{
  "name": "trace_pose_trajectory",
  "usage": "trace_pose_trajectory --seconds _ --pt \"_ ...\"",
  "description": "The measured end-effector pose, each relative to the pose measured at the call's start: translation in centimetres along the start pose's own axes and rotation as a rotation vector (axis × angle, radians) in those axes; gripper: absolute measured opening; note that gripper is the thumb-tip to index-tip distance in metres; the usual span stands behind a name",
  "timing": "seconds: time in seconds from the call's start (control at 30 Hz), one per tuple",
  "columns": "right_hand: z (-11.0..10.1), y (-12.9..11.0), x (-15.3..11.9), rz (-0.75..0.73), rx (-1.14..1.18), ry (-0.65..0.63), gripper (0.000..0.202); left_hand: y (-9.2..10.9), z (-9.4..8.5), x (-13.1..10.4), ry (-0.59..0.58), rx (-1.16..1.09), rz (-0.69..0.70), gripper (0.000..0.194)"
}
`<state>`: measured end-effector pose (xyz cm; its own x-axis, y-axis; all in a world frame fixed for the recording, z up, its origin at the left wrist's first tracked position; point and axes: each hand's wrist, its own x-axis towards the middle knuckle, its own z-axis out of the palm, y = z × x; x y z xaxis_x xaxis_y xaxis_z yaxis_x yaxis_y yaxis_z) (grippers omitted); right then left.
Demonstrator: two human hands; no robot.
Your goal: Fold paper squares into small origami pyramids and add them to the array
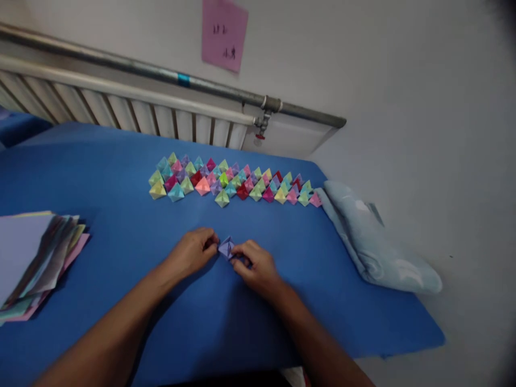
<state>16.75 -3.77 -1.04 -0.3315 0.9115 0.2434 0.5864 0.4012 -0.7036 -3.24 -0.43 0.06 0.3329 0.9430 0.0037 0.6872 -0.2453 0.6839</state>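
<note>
A small purple folded-paper diamond (226, 248) is between my two hands, just above the blue table. My right hand (257, 264) pinches its right side between thumb and fingers. At its left corner, my left hand (196, 249) has its thumb and fingertips closed together on the paper edge. Farther back, several rows of folded-paper diamonds (202, 185) in yellow, green, pink, red, blue and purple stand close together on the table.
Left of my arms lies a stack of coloured paper sheets (24, 258) on the blue table (121, 215). A folded light-blue blanket (366, 242) rests along the right edge. Behind the table are a radiator (141, 115), a metal pipe (226, 91) and a pink note (224, 35).
</note>
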Motion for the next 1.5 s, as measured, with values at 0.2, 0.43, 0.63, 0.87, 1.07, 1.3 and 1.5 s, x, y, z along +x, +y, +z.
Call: trace_pose_trajectory --seconds 0.2,0.43,0.63,0.87,1.07,1.3,1.5 --pt "0.5 -0.3 -0.1 -0.080 -0.011 0.021 0.013 -0.4 0.5 0.3 0.125 -0.106 -0.007 0.011" --pt "0.6 -0.5 -0.1 -0.161 -0.098 0.043 0.011 -0.7 1.5 0.8 0.279 -0.161 -0.057 0.014" --pt "0.7 -0.4 0.1 -0.217 -0.091 0.108 0.015 -0.9 1.7 1.2 0.318 -0.251 -0.089 0.016" --pt "0.3 0.5 1.0 -0.203 -0.091 0.243 0.013 -0.5 1.7 1.4 0.277 -0.319 -0.140 0.010" --pt "0.5 0.1 5.0 -0.189 -0.051 0.322 0.011 1.8 3.9 -1.3 -0.110 -0.182 0.268 0.007" --pt "5.8 -2.2 13.0 -0.197 0.016 0.142 0.014 2.2 4.4 -1.3 -0.278 -0.073 0.439 0.004" --pt "7.5 -0.7 15.2 -0.134 0.002 0.118 0.014 1.3 6.2 -0.4 -0.299 0.017 0.549 0.015"
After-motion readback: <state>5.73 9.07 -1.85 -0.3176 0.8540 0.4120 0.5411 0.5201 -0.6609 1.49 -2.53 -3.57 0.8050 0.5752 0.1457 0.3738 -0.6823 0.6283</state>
